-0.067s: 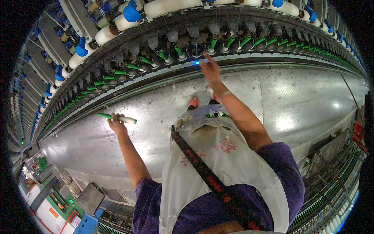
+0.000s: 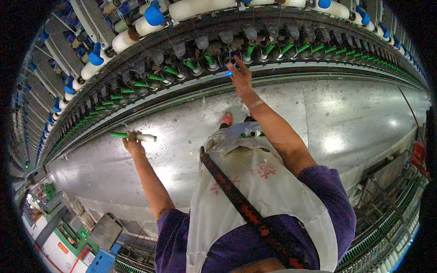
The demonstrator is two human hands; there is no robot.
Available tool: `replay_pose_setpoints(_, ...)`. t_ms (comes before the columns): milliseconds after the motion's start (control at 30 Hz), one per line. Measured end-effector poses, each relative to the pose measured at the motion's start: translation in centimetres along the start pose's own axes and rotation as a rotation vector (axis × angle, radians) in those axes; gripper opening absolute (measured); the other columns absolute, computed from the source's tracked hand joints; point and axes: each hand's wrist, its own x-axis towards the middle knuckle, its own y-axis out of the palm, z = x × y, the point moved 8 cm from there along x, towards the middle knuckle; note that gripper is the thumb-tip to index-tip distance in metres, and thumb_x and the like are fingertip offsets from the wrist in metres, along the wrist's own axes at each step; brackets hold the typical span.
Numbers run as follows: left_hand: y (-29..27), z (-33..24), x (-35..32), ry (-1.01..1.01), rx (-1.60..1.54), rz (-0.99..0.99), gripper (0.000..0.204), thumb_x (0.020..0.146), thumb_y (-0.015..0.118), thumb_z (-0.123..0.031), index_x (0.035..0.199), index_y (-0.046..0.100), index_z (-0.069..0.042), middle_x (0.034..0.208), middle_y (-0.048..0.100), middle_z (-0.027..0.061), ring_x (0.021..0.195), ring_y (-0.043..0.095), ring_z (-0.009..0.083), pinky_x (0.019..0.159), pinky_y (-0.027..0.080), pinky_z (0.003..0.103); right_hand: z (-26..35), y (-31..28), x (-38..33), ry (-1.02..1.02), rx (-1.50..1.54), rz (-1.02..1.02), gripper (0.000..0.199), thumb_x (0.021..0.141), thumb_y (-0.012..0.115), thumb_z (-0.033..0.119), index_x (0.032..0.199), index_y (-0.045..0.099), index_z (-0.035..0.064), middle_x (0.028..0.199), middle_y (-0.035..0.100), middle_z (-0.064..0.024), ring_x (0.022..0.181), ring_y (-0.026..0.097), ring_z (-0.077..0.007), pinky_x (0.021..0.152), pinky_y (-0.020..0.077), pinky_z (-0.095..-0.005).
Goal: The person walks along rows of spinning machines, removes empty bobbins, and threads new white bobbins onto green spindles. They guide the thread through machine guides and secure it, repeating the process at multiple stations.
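My left hand [image 2: 133, 144], out over the floor, is closed round a green bobbin [image 2: 145, 138] with white yarn wound on its right end. The bare green end sticks out to the left of my fingers. My right hand [image 2: 241, 77] reaches to the spinning frame's row of spindles, its fingers apart and no object visible in it. Its fingertips are at a bare spindle [image 2: 230, 55], between neighbours that carry green bobbins [image 2: 248, 51]. A small blue light [image 2: 229, 73] glows beside my right thumb. Whether the fingertips touch the spindle I cannot tell.
Large white yarn rolls [image 2: 200, 9] with blue end pieces line the top of the frame. Several bobbins [image 2: 252, 133] poke out of my apron's front pocket [image 2: 236, 142]. A grey metal floor [image 2: 282, 109] runs along the frame. Another machine [image 2: 400, 241] stands behind me at lower right.
My right hand's fingers have spread and shifted slightly left at the bare spindle. My left hand, with the bobbin, has moved a little left.
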Motion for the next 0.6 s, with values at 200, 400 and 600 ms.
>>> replay_pose_setpoints(200,0.5,-4.6,2.7,0.253,0.418,0.326,0.02,0.086,0.059,-0.003,0.106,0.055,-0.004,0.087,0.058,0.0035,0.076,0.056,0.0147,0.07,0.048,0.03,2.6,1.7,2.1,-0.308,-0.211,0.027,0.039,0.085,0.063,0.012,0.123,0.054,0.0086,0.101,0.064,-0.0037,0.081,0.055,-0.0106,0.067,0.0409,-0.0239)
replay_pose_setpoints(400,-1.6,7.1,1.5,0.143,1.132,0.611,0.027,0.076,0.067,-0.002,0.101,0.057,-0.001,0.075,0.058,0.0049,0.068,0.056,0.0157,0.06,0.047,0.028,-4.1,-8.0,-5.1,0.062,-0.77,0.632,0.049,0.072,0.074,0.013,0.117,0.057,0.0066,0.074,0.064,-0.0032,0.068,0.056,-0.0143,0.068,0.0474,-0.0311)
replay_pose_setpoints(600,-2.7,5.2,2.8,-0.023,0.517,0.303,0.023,0.078,0.066,-0.001,0.098,0.055,-0.004,0.08,0.059,0.0057,0.071,0.061,0.0166,0.062,0.049,0.028,-1.2,-2.4,-0.7,-0.418,-1.256,0.544,0.067,0.079,0.066,0.015,0.138,0.034,0.0113,0.064,0.057,-0.012,0.056,0.054,-0.0233,0.055,0.0463,-0.0355)
